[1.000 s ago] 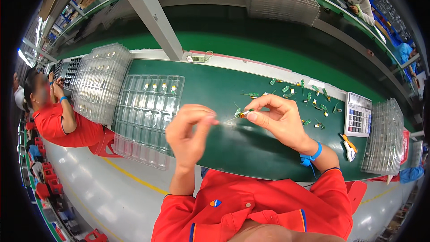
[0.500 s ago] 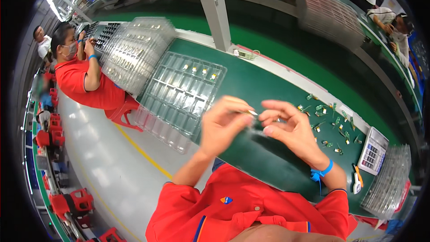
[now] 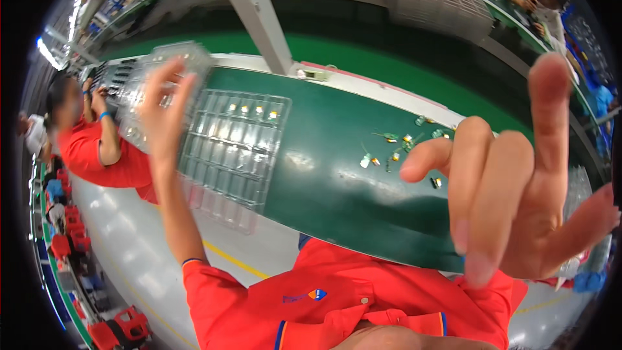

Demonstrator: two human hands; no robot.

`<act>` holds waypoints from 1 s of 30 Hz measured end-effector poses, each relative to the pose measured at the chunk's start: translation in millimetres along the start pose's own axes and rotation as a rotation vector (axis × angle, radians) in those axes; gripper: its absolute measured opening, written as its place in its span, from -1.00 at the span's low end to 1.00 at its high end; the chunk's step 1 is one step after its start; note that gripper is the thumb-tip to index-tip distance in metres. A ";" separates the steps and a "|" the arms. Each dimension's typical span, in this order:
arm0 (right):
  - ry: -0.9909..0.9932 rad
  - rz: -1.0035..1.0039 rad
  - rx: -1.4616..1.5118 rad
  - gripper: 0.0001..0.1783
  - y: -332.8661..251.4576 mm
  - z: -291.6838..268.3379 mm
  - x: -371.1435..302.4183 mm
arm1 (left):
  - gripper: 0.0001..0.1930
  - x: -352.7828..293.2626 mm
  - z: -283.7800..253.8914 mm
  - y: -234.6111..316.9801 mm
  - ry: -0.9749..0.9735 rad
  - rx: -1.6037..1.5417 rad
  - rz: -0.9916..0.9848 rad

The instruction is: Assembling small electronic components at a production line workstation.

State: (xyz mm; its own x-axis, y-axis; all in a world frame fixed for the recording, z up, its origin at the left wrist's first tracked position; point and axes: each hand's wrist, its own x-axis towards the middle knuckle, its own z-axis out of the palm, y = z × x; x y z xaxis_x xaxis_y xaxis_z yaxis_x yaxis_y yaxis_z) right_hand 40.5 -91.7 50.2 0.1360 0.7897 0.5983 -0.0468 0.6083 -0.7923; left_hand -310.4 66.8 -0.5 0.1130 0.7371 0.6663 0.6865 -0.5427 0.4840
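Observation:
My left hand is raised on the left, blurred, in front of a stack of clear plastic trays. Its fingers stretch upward and apart, and nothing shows in them. Very large and near the camera, my right hand has its fingers spread, some partly bent, and holds nothing visible. Beside my left forearm lies a clear compartment tray, with several small white-and-yellow parts in its far row. Small green parts with thin wires are scattered on the green table; my right hand hides some of that area.
A co-worker in a red shirt works to the left. A white post rises from the table's far edge. Across the green strip stands another tray stack. More clear trays show partly behind my right hand.
My hands, close together over the table before, have moved far apart: the left toward the tray stack, the right up toward the camera. The small part between my left fingers no longer shows. The view has shifted.

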 end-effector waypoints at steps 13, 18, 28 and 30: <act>0.060 -0.355 -0.317 -0.20 -48.0 -25.6 -2.2 | -0.64 11.4 -13.8 136.4 0.128 -0.381 0.342; 0.118 -0.552 -0.411 -0.28 -59.0 -30.9 2.8 | -0.66 39.2 4.5 140.5 0.172 -0.483 0.431; 0.116 -0.862 -0.539 -0.41 -82.9 -39.6 11.0 | -0.67 53.1 19.2 148.3 0.285 -0.631 0.470; 0.113 -0.928 -0.550 -0.44 -86.3 -40.1 13.5 | -0.67 55.3 18.0 149.6 0.312 -0.648 0.481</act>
State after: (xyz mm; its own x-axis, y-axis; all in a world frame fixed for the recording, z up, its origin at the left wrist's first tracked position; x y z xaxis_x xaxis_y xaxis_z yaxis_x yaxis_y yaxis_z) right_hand 86.1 -136.7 121.9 -0.0182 0.0108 0.9998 0.5675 0.8234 0.0015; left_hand -188.5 33.7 98.5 0.0185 0.2761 0.9610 0.0594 -0.9597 0.2746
